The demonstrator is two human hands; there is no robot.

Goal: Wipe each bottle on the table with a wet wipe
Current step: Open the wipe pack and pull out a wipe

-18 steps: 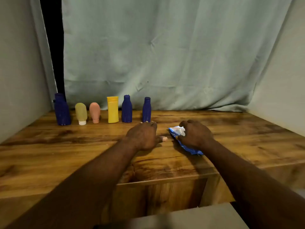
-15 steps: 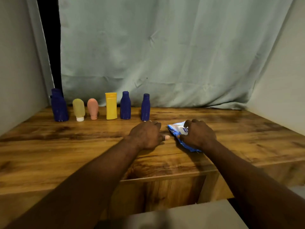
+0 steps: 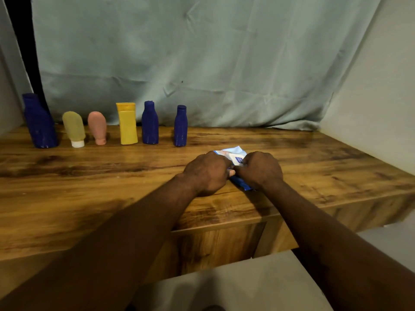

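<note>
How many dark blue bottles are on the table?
3. The large blue bottle is at the row's left end; the second blue bottle is right of the yellow bottle; the third blue bottle ends the row. None hidden.

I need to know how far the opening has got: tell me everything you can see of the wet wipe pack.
The wipe pack is a soft, crinkled packet, pale blue and white at its far end, darker blue at the near corner, with a white label on top. It lies flat on the wooden table, nearer than the row of bottles. The left hand grips its left edge; the right hand covers its right side, fingers curled at the label. No wipe shows outside it.
</note>
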